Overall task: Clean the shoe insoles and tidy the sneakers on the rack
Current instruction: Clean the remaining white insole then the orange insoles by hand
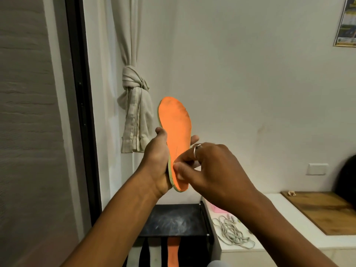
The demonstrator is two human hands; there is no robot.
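The left hand (158,160) grips the orange insole (176,124) upright, the right hand (210,166) pinches its heel end; rough picking could tear the foam.

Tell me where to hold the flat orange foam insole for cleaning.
Grip the flat orange foam insole at its heel half, from behind, thumb and fingers on the edges, as the left hand does: it stands toe up, face toward you.
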